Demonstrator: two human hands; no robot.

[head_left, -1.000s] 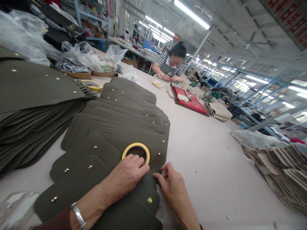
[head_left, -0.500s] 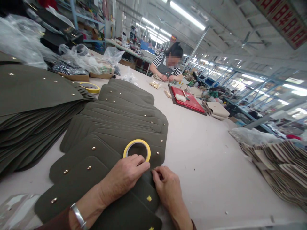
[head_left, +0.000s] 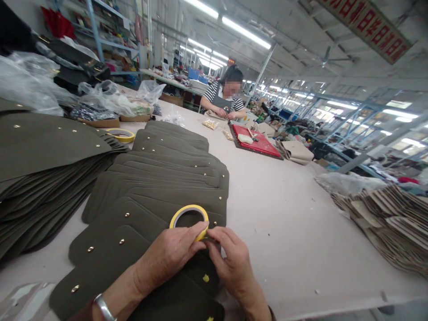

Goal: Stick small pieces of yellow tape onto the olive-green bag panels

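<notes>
My left hand (head_left: 163, 254) grips a roll of yellow tape (head_left: 190, 207) at its near right edge, thumb and fingers pinched on it. The roll is tipped up over dark olive panels (head_left: 100, 272) with gold metal studs. Right beside it, the fingers of my right hand (head_left: 236, 263) are pinched together close to the roll's edge. Those fingertips hide most of what they hold; a tape end or a panel edge, I cannot tell which. A small yellow scrap (head_left: 205, 278) sticks to the front panel below my hands.
More olive panels (head_left: 40, 147) are heaped at left, near another yellow tape roll (head_left: 121, 135). Beige pieces (head_left: 391, 227) are stacked at right. Across the pale table (head_left: 277, 240), a person (head_left: 224, 93) works beside a red board (head_left: 257, 141). Plastic bags (head_left: 110, 98) lie at back left.
My right hand has moved up and left, from the panel edge to the tape roll. My left hand has turned the roll slightly and its thumb now presses on the rim. The view has shifted a little.
</notes>
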